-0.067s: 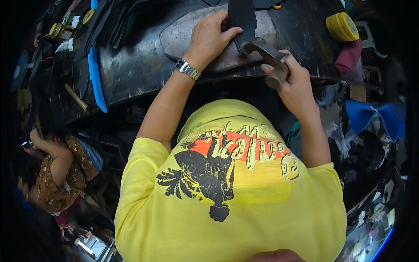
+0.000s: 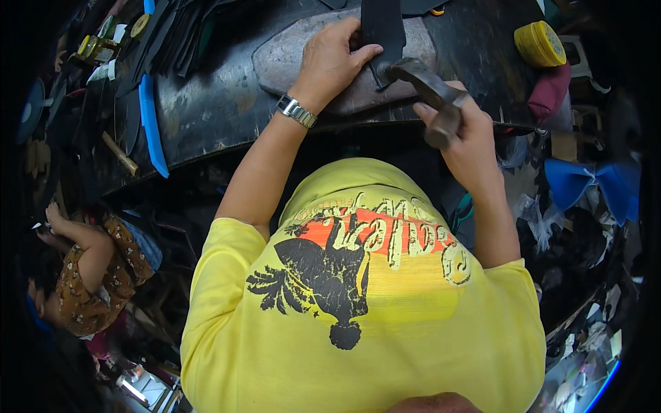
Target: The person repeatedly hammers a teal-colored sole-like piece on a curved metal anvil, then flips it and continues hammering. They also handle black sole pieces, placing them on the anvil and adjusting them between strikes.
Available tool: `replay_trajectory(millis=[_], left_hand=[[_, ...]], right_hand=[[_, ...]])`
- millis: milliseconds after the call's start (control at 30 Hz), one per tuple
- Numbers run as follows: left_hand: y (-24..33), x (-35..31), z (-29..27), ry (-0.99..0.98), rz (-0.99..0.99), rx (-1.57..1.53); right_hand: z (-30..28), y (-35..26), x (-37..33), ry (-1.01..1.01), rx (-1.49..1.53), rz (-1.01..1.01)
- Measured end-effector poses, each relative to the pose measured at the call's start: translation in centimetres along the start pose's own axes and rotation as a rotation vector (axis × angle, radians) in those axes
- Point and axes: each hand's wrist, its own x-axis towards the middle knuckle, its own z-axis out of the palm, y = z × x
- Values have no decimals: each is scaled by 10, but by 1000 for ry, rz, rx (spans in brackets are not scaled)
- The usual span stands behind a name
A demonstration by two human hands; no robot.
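Left hand (image 2: 332, 60)'s loosely curled, holding the left side of a black strip (image 2: 383, 29) that's crossing the stone slab (image 2: 275, 63)'s far edge; right hand (image 2: 474, 138)'s gripping a hammer (image 2: 428, 86). Strip's looking light, bendy: I'd be pinning its sides.

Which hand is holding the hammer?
The right hand. It is wrapped around the hammer, while the left hand has its thumb against the black strip.
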Motion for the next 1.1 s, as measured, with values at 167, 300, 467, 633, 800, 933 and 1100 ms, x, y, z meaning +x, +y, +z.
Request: replay_trajectory(millis=[167, 300, 467, 633, 800, 933, 1100], left_hand=[[-5, -2, 2, -23, 30, 24], [-8, 1, 6, 79, 166, 102], [-5, 3, 5, 31, 84, 77], [2, 2, 1, 13, 51, 70], [4, 2, -1, -24, 10, 31], [4, 3, -2, 0, 45, -7], [3, 1, -4, 18, 54, 12]], right_hand=[[21, 12, 5, 42, 48, 33], [23, 35, 29, 30, -136, 82], [18, 31, 44, 36, -77, 133], [0, 14, 38, 76, -11, 46], [3, 21, 43, 317, 159, -87], [5, 32, 54, 43, -189, 82], [-13, 42, 55, 95, -302, 104]])
